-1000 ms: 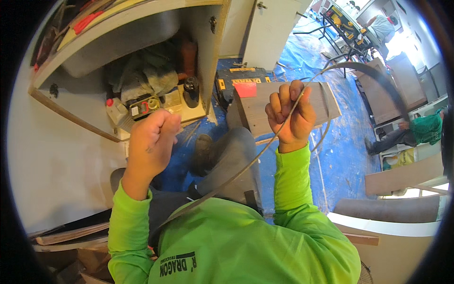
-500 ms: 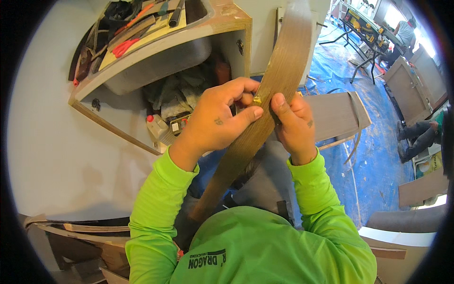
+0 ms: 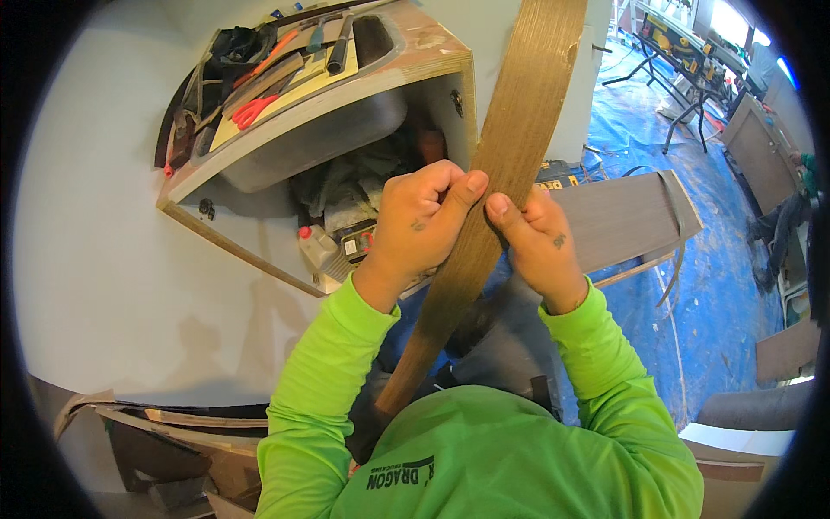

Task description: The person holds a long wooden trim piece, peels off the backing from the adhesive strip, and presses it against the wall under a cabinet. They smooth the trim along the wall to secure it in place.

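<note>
A long brown wood-grain strip (image 3: pixel 529 99) runs slantwise in front of me, from the top of the view down to my lap. My left hand (image 3: pixel 422 227) is closed on its left edge, thumb pressed on the face and fingers curled behind. On the other edge, my right hand (image 3: pixel 546 246) pinches the strip, its thumb on top and the fingers mostly hidden underneath. The two thumbs almost meet at mid-strip. The lower end narrows in perspective and stops by my green shirt.
At left, an open cabinet (image 3: pixel 474 112) carries red-handled scissors (image 3: pixel 253 112) and other tools; a jug (image 3: pixel 317 246) stands inside. Right of my hands lies a brown panel (image 3: pixel 618 216). Blue sheeting (image 3: pixel 718 320) covers the floor, with a saw stand (image 3: pixel 683 52) and a person (image 3: pixel 782 229) beyond.
My left thumb has moved up the strip, nearer the right thumb. A small yellow fleck by the left fingers no longer shows. The surroundings have shifted rightward and slightly down in view.
</note>
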The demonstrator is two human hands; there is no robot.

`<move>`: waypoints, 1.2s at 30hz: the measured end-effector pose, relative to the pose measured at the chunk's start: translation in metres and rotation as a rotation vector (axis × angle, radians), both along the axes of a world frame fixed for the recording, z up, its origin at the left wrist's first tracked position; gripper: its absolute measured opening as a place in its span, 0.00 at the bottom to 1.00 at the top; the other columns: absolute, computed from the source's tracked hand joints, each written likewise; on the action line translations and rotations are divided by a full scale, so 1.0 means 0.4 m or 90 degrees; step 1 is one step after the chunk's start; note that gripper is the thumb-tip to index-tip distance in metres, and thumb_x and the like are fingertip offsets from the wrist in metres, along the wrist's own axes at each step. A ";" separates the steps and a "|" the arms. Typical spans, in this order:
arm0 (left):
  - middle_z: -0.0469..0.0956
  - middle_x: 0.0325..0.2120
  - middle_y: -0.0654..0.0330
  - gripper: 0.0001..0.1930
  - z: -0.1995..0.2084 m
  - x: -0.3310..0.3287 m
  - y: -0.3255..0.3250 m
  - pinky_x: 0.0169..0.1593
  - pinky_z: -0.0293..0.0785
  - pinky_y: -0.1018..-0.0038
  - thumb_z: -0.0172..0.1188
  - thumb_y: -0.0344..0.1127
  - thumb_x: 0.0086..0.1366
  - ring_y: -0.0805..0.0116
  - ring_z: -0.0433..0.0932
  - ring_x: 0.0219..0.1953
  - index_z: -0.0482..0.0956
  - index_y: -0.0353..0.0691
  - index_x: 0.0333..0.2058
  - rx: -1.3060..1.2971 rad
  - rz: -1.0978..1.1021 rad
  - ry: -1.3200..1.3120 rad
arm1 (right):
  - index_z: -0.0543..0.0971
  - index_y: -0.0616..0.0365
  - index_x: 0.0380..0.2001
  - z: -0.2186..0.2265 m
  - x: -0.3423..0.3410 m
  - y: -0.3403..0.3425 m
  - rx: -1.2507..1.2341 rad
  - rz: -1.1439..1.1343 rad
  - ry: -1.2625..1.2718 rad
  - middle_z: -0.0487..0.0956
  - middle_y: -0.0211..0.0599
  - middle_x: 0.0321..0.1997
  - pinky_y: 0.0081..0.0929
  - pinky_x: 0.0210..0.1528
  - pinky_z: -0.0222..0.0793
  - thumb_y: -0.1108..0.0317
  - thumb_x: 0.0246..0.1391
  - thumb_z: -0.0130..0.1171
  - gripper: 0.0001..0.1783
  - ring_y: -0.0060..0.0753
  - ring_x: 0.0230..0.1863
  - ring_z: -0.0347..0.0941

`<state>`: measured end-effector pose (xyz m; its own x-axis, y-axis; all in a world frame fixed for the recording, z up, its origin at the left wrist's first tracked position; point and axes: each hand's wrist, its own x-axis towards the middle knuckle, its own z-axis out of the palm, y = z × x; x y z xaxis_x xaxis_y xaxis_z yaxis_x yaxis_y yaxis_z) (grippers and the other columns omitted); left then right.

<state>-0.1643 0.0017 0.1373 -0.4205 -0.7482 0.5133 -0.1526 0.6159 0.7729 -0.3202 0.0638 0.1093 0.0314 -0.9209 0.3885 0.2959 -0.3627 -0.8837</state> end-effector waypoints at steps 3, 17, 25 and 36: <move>0.70 0.16 0.66 0.16 0.006 -0.005 0.000 0.26 0.65 0.78 0.62 0.42 0.67 0.80 0.65 0.21 0.77 0.33 0.28 0.032 0.002 0.029 | 0.71 0.63 0.55 0.010 0.003 0.013 0.004 -0.012 0.035 0.77 0.29 0.48 0.20 0.51 0.67 0.64 0.68 0.50 0.18 0.18 0.48 0.70; 0.76 0.23 0.67 0.10 0.016 0.032 -0.008 0.32 0.70 0.82 0.66 0.31 0.61 0.83 0.70 0.26 0.76 0.34 0.37 0.065 -0.096 0.090 | 0.72 0.63 0.55 0.029 0.016 0.008 0.000 -0.021 0.027 0.78 0.29 0.46 0.20 0.47 0.69 0.59 0.70 0.47 0.20 0.17 0.44 0.71; 0.71 0.20 0.71 0.19 0.026 0.004 -0.027 0.27 0.62 0.80 0.61 0.47 0.68 0.83 0.65 0.23 0.75 0.38 0.24 -0.014 0.086 -0.024 | 0.74 0.60 0.49 0.011 0.043 0.015 0.045 -0.040 0.064 0.78 0.25 0.34 0.14 0.30 0.66 0.57 0.69 0.49 0.18 0.13 0.30 0.70; 0.79 0.32 0.65 0.19 0.039 0.030 -0.015 0.38 0.72 0.82 0.70 0.34 0.59 0.78 0.76 0.32 0.73 0.35 0.45 0.111 -0.212 0.090 | 0.74 0.59 0.53 0.016 0.018 0.002 0.017 -0.018 0.009 0.77 0.25 0.37 0.14 0.30 0.66 0.54 0.70 0.45 0.22 0.10 0.32 0.69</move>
